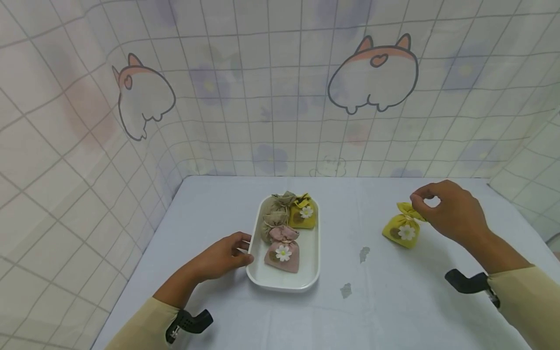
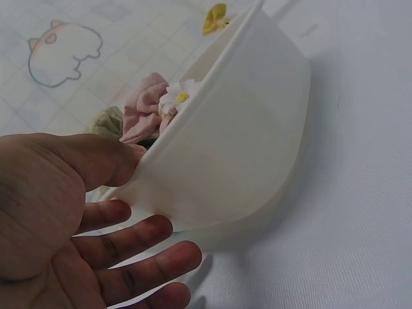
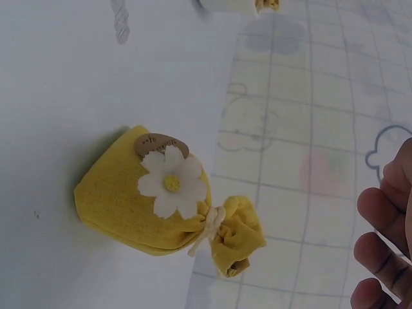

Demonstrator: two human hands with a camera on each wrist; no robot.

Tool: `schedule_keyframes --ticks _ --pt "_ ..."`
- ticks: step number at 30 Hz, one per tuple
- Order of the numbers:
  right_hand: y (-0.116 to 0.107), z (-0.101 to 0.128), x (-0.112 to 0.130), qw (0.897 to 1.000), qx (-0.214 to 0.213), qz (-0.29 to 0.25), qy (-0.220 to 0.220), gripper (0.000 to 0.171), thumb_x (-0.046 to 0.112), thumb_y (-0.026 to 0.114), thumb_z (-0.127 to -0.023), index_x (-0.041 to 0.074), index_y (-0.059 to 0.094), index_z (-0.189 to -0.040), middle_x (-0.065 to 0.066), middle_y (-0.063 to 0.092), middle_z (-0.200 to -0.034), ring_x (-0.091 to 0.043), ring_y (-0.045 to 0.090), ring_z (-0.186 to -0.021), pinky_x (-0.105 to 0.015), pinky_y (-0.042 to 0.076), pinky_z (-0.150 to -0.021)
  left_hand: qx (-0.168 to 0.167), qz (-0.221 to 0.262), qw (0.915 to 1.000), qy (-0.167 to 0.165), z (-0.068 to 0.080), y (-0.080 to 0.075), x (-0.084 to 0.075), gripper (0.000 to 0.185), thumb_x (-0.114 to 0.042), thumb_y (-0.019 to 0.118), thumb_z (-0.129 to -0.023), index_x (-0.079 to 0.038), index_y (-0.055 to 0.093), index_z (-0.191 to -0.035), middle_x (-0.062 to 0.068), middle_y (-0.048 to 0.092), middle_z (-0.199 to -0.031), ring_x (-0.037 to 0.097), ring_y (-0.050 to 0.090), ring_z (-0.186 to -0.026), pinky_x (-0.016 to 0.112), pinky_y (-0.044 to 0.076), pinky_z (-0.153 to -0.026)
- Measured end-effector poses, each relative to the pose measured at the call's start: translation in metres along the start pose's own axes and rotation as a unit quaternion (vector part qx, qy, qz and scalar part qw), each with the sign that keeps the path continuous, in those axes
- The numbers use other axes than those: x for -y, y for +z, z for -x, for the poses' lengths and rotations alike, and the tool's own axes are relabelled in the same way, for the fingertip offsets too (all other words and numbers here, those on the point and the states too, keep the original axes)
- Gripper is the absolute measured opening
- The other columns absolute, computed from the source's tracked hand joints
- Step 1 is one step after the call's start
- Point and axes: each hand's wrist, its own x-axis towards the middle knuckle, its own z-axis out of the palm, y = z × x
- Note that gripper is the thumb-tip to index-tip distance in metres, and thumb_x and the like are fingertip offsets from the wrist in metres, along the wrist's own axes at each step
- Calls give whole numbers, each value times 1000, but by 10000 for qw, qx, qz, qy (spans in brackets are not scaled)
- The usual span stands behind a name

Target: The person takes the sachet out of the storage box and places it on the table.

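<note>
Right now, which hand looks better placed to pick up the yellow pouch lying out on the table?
The right hand, probably. It hovers just above the yellow pouch, fingers curled near its tied neck but apart from it in the wrist view. The left hand is busy, holding the rim of the white tray far from it.

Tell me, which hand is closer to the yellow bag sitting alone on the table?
The right hand. Its fingers hover just above the tied top of the yellow bag, apparently not gripping it. The left hand is far off, holding the white tray.
</note>
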Motion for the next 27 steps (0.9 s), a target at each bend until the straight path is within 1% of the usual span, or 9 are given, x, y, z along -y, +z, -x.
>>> schedule_keyframes --ticks 3,5,9,11,16,18,21,27 --pt "2 0 2 10000 50 -37 -24 29 30 61 -102 6 76 -106 -24 65 -118 -47 56 -112 -62 51 -73 -18 -18 10000 -7 -1 0 0 48 -23 73 -97 -9 56 -139 6 64 -132 29 61 -122 53 50 -100" --pt "3 0 4 9999 90 -68 -46 29 30 61 -102 6 76 -106 -23 65 -117 -47 57 -112 -61 51 -73 -34 -14 10000 -13 -1 0 -1 48 -23 73 -97 -9 56 -140 6 64 -132 29 61 -122 53 50 -100" --pt "7 0 8 9996 201 -169 -108 28 30 61 -102 8 77 -106 -21 67 -115 -42 60 -103 -57 52 -70 -48 11 10000 -29 -1 1 -1 50 -23 74 -96 -8 55 -140 7 64 -132 29 61 -122 53 50 -100" --pt "10 0 10 9993 260 -232 -129 28 31 61 -102 8 76 -106 -19 67 -114 -40 60 -102 -56 52 -71 -61 5 10000 -47 -1 1 -1 50 -24 74 -96 -8 55 -140 7 64 -131 29 61 -122 53 49 -101" --pt "18 -2 18 9984 365 -394 -186 29 32 61 -103 7 76 -107 -17 67 -114 -41 58 -110 -61 50 -81 -84 -15 9999 -71 -2 1 0 50 -25 74 -96 -10 56 -140 6 64 -131 29 62 -122 53 50 -100" --pt "22 -2 21 9980 381 -438 -233 29 32 62 -103 7 75 -108 -17 67 -114 -41 58 -111 -62 50 -84 -84 -19 9999 -67 -2 1 1 50 -26 74 -96 -10 56 -140 5 64 -131 29 62 -122 53 50 -100" --pt "27 -3 25 9977 378 -428 -353 27 31 63 -102 8 75 -107 -16 67 -112 -39 59 -109 -62 50 -86 -90 -16 9999 -67 -2 1 1 50 -26 74 -96 -10 56 -140 5 64 -131 28 62 -121 53 50 -100" --pt "33 -5 34 9962 525 -464 -513 23 30 66 -101 11 75 -109 -15 68 -113 -38 59 -111 -63 48 -90 -104 12 9999 -49 -2 2 2 49 -24 74 -96 -10 56 -140 6 65 -131 29 62 -121 53 50 -100"
